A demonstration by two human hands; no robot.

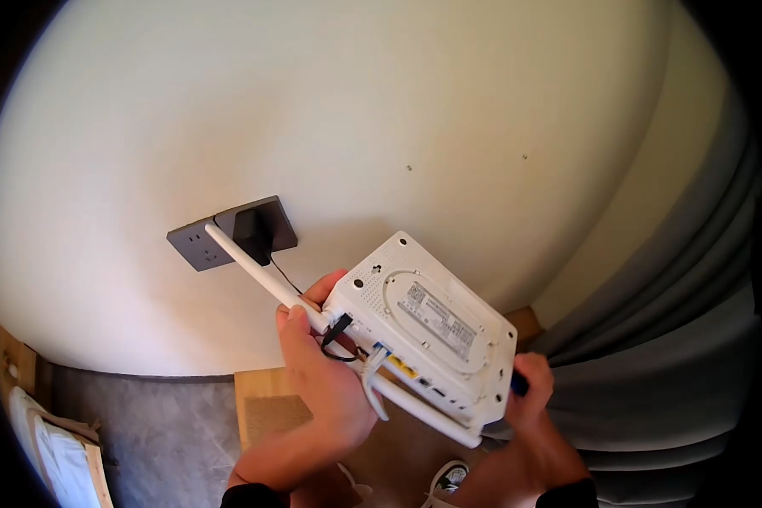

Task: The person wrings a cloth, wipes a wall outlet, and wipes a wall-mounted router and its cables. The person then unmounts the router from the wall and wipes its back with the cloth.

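A white router (432,326) is held up with its labelled underside facing me. My left hand (326,372) grips its left end, with fingers round the base of a white antenna (250,267). A black power lead (337,330) and a pale network cable (371,381) are plugged into the edge beside yellow ports. Another antenna (423,415) lies along the lower edge. At the right end, my right hand (531,385) is closed round a small dark blue object, mostly hidden, touching or close to the router's corner.
On the wall, a dark socket panel (196,247) holds a black adapter (251,237). Two small marks show higher on the wall. Grey curtains (652,372) hang at the right. Below are a wooden piece (258,389), a shoe (451,477) and white fabric (55,440) at lower left.
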